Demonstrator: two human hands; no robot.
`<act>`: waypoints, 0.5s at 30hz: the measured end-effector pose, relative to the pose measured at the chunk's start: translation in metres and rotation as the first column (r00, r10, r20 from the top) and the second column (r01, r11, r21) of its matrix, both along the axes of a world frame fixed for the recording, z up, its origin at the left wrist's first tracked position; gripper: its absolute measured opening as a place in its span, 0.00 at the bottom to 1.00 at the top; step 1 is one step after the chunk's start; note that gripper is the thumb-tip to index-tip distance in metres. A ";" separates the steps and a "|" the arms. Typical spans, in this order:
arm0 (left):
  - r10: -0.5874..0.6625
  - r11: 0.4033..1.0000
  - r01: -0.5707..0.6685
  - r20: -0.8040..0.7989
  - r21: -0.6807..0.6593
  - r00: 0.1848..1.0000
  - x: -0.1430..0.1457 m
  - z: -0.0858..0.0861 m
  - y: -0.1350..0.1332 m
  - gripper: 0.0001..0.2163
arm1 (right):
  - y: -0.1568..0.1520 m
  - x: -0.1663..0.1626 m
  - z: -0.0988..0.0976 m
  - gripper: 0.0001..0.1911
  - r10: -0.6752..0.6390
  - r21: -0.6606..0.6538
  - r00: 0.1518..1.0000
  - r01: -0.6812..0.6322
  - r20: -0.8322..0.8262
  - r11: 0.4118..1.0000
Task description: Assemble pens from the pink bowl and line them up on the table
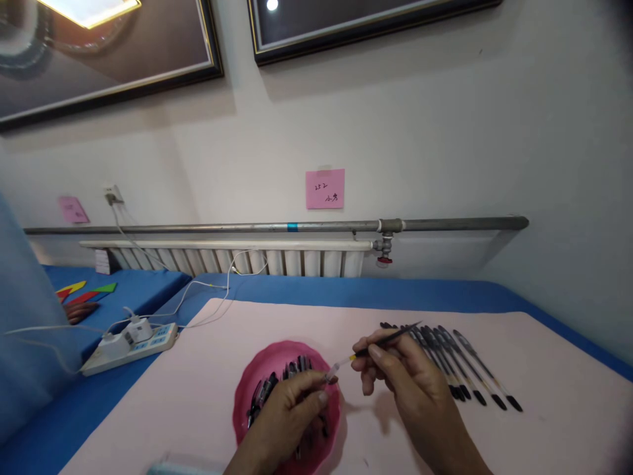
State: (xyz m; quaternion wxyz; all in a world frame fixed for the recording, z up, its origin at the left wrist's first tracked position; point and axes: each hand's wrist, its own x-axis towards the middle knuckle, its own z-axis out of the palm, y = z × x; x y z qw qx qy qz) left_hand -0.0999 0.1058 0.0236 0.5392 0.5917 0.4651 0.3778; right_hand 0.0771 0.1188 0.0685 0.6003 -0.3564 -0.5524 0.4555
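The left hand (287, 412) is seen with its back turned upward. The left thumb (309, 409) is brought close to the left index finger (307, 381), and a pinch is formed at their tips; the remaining fingers are mostly hidden beneath. Behind these fingers, toward the lower left, the left wrist (250, 454) is placed. The right hand (418, 389) is held just right of the left fingertips, without contact. The right thumb (388, 365) is set against the fingers in a second pinch, below which other fingertips are curled inward. The right wrist (452, 445) is positioned to the lower right of its fingers.
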 end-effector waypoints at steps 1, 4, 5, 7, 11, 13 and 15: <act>-0.010 1.000 0.010 0.015 -0.012 1.000 0.000 0.000 0.000 0.13 | 0.000 0.000 0.001 0.07 -0.002 0.011 1.000 0.002 0.019 1.000; -0.015 1.000 0.016 0.034 -0.017 0.999 -0.001 -0.001 0.001 0.13 | 0.000 0.002 0.006 0.07 -0.010 0.024 0.999 0.009 0.039 1.000; -0.011 1.000 0.011 0.024 -0.004 1.000 -0.001 -0.001 0.001 0.12 | 0.000 0.002 0.007 0.08 -0.009 0.023 0.999 0.008 0.054 1.000; 0.003 1.000 -0.003 0.006 0.015 1.000 0.000 0.001 0.000 0.10 | 0.000 0.002 0.007 0.08 -0.008 0.003 0.993 0.008 0.117 1.000; -0.018 1.000 0.019 0.032 -0.007 0.999 0.004 0.005 -0.004 0.09 | 0.000 -0.002 0.003 0.08 0.065 -0.090 0.951 -0.039 0.302 0.995; -0.025 0.999 0.026 0.070 -0.020 0.997 0.004 0.006 -0.004 0.09 | 0.001 -0.003 0.000 0.09 0.094 -0.111 0.935 -0.059 0.343 0.992; -0.003 0.998 0.013 0.149 -0.068 0.989 0.003 0.005 -0.003 0.09 | 0.003 -0.003 -0.002 0.14 0.076 -0.116 0.938 -0.038 0.339 0.993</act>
